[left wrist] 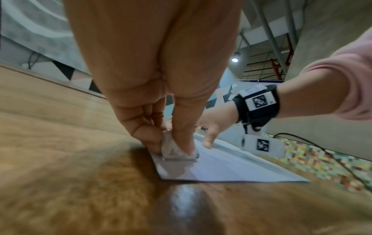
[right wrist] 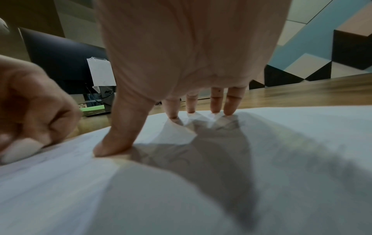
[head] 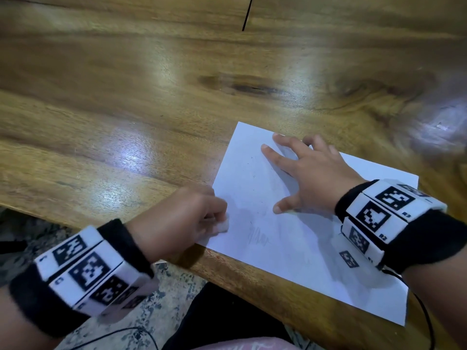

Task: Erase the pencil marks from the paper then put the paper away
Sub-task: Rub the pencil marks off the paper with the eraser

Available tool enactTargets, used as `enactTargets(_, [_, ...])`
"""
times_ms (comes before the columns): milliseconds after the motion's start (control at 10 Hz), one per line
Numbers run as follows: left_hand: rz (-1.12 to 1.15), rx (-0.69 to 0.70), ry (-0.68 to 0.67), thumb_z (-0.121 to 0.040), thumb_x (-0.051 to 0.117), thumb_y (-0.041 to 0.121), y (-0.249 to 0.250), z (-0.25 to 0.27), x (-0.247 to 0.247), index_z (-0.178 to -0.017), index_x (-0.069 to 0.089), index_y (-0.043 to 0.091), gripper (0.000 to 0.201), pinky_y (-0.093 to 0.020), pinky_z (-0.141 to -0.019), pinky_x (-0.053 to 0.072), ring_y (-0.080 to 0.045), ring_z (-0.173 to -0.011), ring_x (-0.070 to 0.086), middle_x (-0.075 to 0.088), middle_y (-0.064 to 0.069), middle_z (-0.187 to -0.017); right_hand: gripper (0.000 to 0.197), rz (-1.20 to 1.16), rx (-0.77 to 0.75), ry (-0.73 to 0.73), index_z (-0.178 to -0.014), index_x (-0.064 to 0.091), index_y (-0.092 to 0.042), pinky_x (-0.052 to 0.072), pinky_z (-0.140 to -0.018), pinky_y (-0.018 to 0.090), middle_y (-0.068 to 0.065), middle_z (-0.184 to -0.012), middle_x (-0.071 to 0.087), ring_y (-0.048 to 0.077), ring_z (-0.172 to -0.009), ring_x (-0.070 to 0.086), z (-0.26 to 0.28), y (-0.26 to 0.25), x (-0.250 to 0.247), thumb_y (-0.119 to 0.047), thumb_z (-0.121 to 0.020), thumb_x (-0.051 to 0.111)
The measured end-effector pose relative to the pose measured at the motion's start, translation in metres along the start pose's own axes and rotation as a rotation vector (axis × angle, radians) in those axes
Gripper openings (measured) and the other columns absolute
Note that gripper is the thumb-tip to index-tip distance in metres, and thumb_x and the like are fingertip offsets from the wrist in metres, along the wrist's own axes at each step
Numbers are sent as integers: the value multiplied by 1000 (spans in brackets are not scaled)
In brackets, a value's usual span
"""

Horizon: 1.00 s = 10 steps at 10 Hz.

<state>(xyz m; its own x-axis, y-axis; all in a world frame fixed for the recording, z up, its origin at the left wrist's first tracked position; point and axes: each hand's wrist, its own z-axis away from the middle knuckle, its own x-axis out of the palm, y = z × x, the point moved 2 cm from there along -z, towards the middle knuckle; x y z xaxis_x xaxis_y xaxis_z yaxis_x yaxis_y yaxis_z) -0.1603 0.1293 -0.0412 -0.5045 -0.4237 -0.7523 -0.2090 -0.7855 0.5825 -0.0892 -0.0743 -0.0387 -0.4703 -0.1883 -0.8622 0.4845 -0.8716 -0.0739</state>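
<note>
Erasing is under way and judged incomplete: a grey pencil scribble remains near the front edge of the white paper, which lies flat on the glossy wooden desk. The left hand pinches a small white eraser at the sheet's left edge. The right hand, fingers spread flat, pins the thin sheet. Putting it away is not yet done.

Under both hands the surface is varnished wood, glossy, with strong grain and dark knots. The paper beneath the right hand is thin, matt white. The eraser pinched in the left hand looks soft, dull, off-white rubber.
</note>
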Motion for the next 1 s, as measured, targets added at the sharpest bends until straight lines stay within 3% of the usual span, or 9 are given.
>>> enactTargets(100, [52,-64,-48,-73,70,19,-1,1,-4,-63,57,27,18,-19,-62,40,-5,-68,54,61,7,-72,106,-1,-3,4,-146,-6,-42,19,-107,35,-15,-155,-10,24,-131,12,0,0,0,-70,-68,59])
enactTargets(200, [46,-103,115,-73,71,29,-3,-19,-19,-65,59,27,15,-11,-54,34,-4,-59,50,60,5,-67,106,-1,0,4,-146,-6,-42,19,-108,35,-15,-155,-10,24,-132,12,0,0,1,-70,-68,60])
enactTargets(300, [-3,-109,192,-75,70,27,-5,-36,-24,-68,61,21,13,-10,-50,33,0,-55,48,59,6,-62,105,-4,4,7,-146,-6,-43,19,-108,36,-16,-155,-10,24,-132,11,0,0,1,-70,-69,60])
enactTargets(500, [-9,-68,20,-76,68,23,-1,0,-9,-48,43,32,38,-9,-53,30,1,-59,47,51,9,-61,105,-5,3,4,-146,-5,-42,18,-108,36,-16,-155,-11,24,-133,10,0,0,0,-69,-69,61])
enactTargets(600, [4,-116,-64,-73,70,20,1,1,-10,-55,55,32,26,-20,-60,41,-8,-68,57,64,4,-72,105,-4,2,5,-146,-5,-42,18,-108,35,-16,-155,-10,24,-133,10,0,0,0,-69,-69,61])
enactTargets(700, [23,-103,73,-72,71,29,7,-22,-19,-72,68,19,10,-12,-55,37,-6,-60,54,67,1,-67,106,1,3,7,-146,-6,-42,18,-108,35,-16,-155,-10,25,-133,11,1,0,2,-69,-69,61])
enactTargets(800, [-28,-25,146,-74,68,27,18,-45,-16,-69,65,16,12,-12,-53,33,-13,-60,51,65,-1,-64,105,6,4,8,-146,-6,-42,18,-108,35,-16,-155,-10,25,-132,11,1,-1,1,-70,-69,60])
enactTargets(900, [-41,15,84,-76,67,31,16,-34,-1,-51,48,23,32,-19,-53,33,-16,-59,50,57,0,-60,105,13,1,12,-147,-5,-41,19,-107,36,-14,-156,-9,25,-132,13,0,-1,1,-69,-69,60])
enactTargets(1000, [35,-10,-57,-71,62,36,16,-7,8,-61,57,18,22,-28,-59,42,-13,-62,55,56,3,-65,104,19,-7,17,-147,-5,-40,19,-107,36,-14,-156,-9,25,-132,12,0,0,2,-69,-70,60])
